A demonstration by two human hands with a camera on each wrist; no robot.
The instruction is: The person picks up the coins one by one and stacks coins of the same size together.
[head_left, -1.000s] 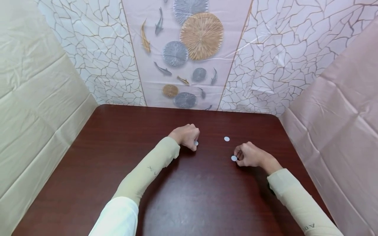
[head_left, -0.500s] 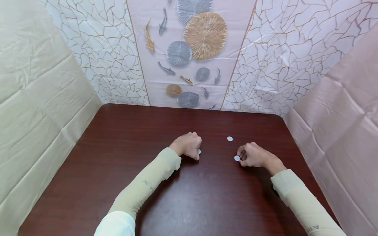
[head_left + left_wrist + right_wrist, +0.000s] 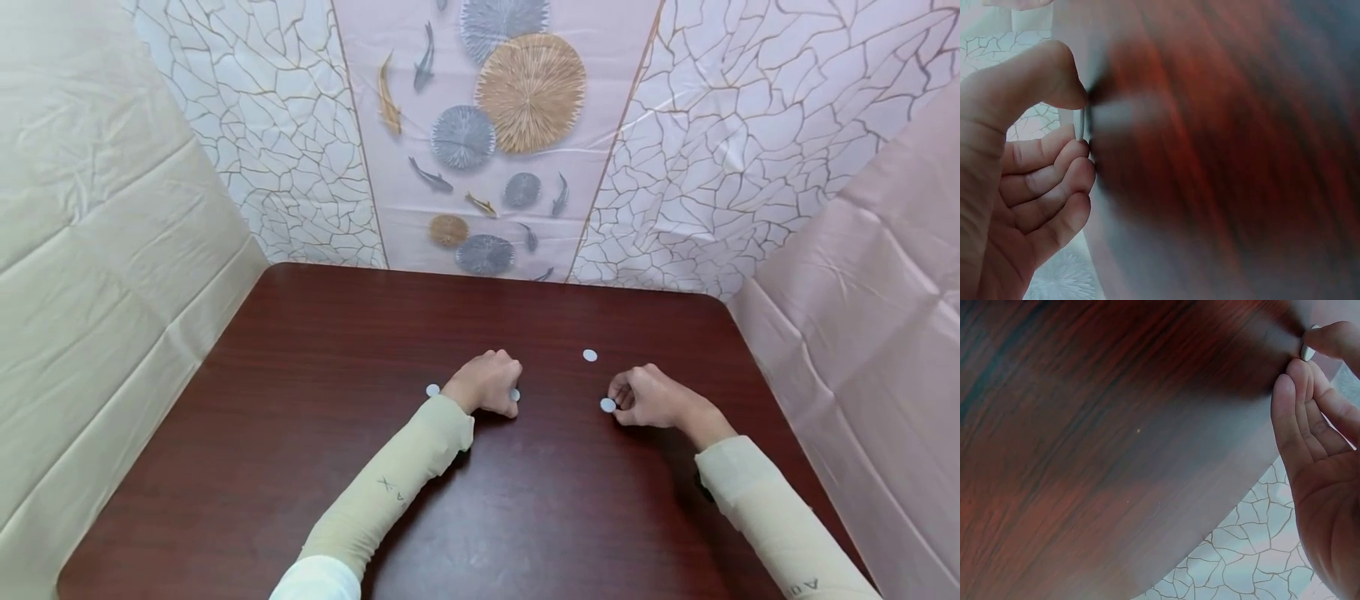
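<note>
In the head view my left hand point(image 3: 486, 383) is low over the dark red-brown table, its thumb and fingers pinching a small white disc point(image 3: 514, 394). The left wrist view gives that disc point(image 3: 1079, 124) edge-on, between thumb tip and fingertips, at the table surface. Further right, my right hand point(image 3: 651, 397) pinches another white disc point(image 3: 607, 405) by its edge. The right wrist view has this disc point(image 3: 1308, 350) between thumb and fingertips. A third white disc point(image 3: 590, 355) lies flat beyond the right hand. One more disc point(image 3: 432, 390) rests just left of my left wrist.
The table point(image 3: 480, 517) has rounded far corners. A patterned sheet point(image 3: 465, 192) with fish and round motifs hangs behind it. Pale draped cloth rises along the left point(image 3: 135, 250) and right point(image 3: 862, 292) sides.
My left hand has come nearer to me with its disc. The disc left of my left wrist has come into view. My right hand stays almost in place; the view has shifted slightly.
</note>
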